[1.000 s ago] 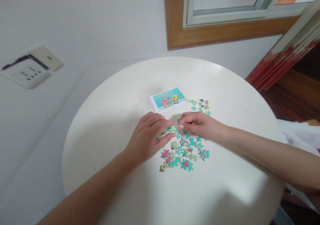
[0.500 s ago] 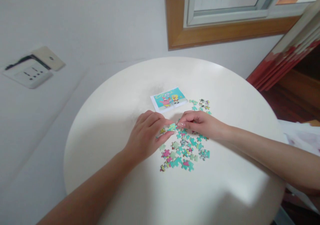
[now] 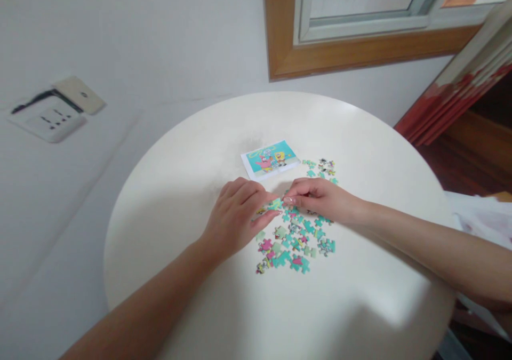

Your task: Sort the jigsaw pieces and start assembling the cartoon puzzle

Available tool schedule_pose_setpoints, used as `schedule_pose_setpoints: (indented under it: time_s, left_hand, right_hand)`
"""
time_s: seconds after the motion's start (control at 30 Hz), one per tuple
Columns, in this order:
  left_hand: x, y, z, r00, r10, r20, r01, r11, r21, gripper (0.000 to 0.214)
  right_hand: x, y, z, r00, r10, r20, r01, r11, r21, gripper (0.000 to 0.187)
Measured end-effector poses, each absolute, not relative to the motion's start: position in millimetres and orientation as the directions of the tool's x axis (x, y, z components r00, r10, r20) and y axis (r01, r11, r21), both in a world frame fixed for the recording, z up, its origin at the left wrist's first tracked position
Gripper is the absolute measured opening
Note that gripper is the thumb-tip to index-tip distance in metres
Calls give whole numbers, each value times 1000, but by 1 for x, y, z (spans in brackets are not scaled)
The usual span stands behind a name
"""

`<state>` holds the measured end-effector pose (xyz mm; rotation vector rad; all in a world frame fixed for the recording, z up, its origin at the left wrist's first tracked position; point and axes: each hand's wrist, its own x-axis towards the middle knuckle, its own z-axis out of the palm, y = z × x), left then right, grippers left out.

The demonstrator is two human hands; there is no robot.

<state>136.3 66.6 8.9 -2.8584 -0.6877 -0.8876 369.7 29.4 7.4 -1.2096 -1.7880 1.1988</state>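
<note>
Between the thumb and fingers of my left hand (image 3: 239, 218) is a green and yellow puzzle piece (image 3: 275, 204). My right hand (image 3: 316, 194) is closed in a pinch right beside it, its fingertips touching or almost touching the piece's right edge. Whatever lies between the right fingertips is too small and covered to make out. Loose puzzle pieces (image 3: 283, 258) in turquoise, pink and pale green spread under and in front of both hands. Behind the hands lies a picture card (image 3: 270, 160) with cartoon figures on a turquoise ground.
The round white table (image 3: 168, 189) stands against a wall with a socket (image 3: 54, 117). More pieces (image 3: 320, 167) lie right of the card. A wood-framed window (image 3: 360, 50) is above the far edge, a red and white curtain (image 3: 452, 93) to the right.
Both hands stay almost where they were, with the puzzle piece still in the left fingers. The view has shifted very slightly.
</note>
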Motion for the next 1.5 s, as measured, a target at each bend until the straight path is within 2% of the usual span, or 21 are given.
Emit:
schedule_pose_setpoints:
  time_s: [0.6, 0.7, 0.77, 0.87, 0.93, 1.03, 1.17, 1.33, 1.5]
  left_hand:
    - [142, 62, 7, 750, 394, 531, 422, -904, 74, 14]
    - [141, 62, 8, 747, 415, 519, 440, -894, 81, 20]
    - [139, 64, 8, 732, 443, 518, 471, -878, 84, 29]
    - [134, 70, 8, 704, 465, 536, 495, -863, 98, 33]
    - [132, 72, 7, 693, 471, 546, 495, -861, 114, 31]
    - [133, 73, 7, 691, 479, 542, 489, -861, 137, 29]
    - [134, 73, 11, 685, 483, 545, 488, -860, 148, 25]
    - [132, 78, 15, 623, 514, 590, 526, -833, 171, 24]
    - [123, 88, 17, 642, 560, 523, 520, -820, 239, 24]
  right_hand:
    - [362, 25, 8, -364, 925, 114, 365, 254, -896, 18]
    - [372, 31, 13, -364, 906, 214, 429, 367, -826, 17]
    - [391, 41, 16, -292, 914, 280, 513, 397, -761, 18]
    - [433, 63, 12, -93, 934, 344, 694, 308, -650, 24]
    - [458, 77, 3, -25, 929, 369, 797, 241, -554, 29]
    - [478, 92, -12, -5, 921, 390, 893, 180, -413, 34]
    - [476, 99, -24, -38, 933, 358, 956, 138, -259, 29]
    - [472, 98, -23, -28, 933, 360, 971, 110, -211, 26]
    - [472, 96, -24, -9, 933, 360, 974, 91, -209, 23]
